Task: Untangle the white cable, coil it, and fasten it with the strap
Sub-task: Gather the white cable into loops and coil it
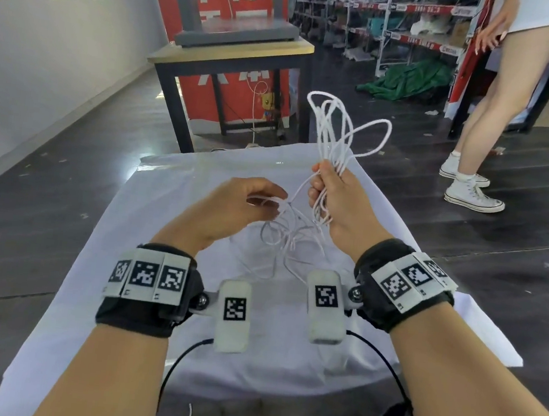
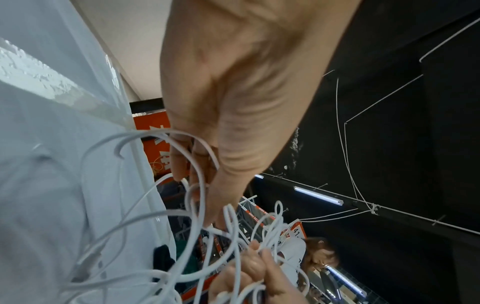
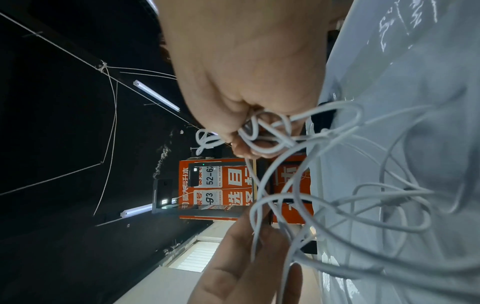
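Note:
My right hand (image 1: 319, 188) is raised above the cloth, its fist closed round a bundle of loops of the white cable (image 1: 337, 129) that stick up past the knuckles. More cable hangs below it in a loose tangle (image 1: 283, 239) reaching down to the cloth. To the left, my left hand (image 1: 274, 197) pinches one strand coming out of that tangle. The left wrist view shows its fingers (image 2: 197, 170) among the cable (image 2: 189, 276), with the right hand (image 2: 249, 267) beyond. In the right wrist view the fist (image 3: 241, 123) grips crossed strands (image 3: 337, 105). No strap is visible.
A white cloth (image 1: 199, 200) covers the table under my hands. Beyond it stands a wooden table with black legs (image 1: 231, 54) in front of red banners. A person (image 1: 486, 111) stands on the dark floor at the right, by storage shelves (image 1: 387, 23).

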Tool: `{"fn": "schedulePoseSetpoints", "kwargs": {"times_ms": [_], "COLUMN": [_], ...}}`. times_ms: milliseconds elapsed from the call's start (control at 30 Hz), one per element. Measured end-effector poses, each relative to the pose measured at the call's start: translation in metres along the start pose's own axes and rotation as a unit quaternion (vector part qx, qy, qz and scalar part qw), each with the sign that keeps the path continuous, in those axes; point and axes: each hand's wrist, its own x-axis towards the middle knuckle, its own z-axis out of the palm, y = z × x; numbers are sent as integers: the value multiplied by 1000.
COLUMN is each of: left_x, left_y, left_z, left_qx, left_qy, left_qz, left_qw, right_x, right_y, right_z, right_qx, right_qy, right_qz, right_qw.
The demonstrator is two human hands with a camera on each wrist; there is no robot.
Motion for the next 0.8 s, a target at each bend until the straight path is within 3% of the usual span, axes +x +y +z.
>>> {"fn": "schedulePoseSetpoints", "kwargs": {"times_ms": [200, 300, 400, 500, 567, 700, 800], "left_x": [-1, 2, 6, 10, 9, 6, 8], "left_y": [-2, -8, -18, -41, -48, -47, -53], "left_z": [-7, -8, -10, -19, -22, -25, -28], "left_qx": [103, 189, 290, 398, 418, 471, 438], "left_qy": [-4, 0, 46, 86, 71, 58, 61], "left_qz": [87, 105, 105, 37, -51, -186, -213], "left_qw": [991, 976, 950, 913, 904, 861, 871], "right_x": [5, 8, 10, 11, 11, 12, 12], "right_y": [0, -5, -4, -5, -7, -9, -12], "right_z": [-7, -14, -15, -17, -19, -22, -23], "right_qx": [44, 76, 115, 147, 156, 140, 130], "right_qy": [110, 171, 193, 220, 231, 248, 239], "right_qz": [11, 13, 21, 11, -1, -23, -30], "right_qw": [993, 982, 974, 964, 960, 958, 962]}}
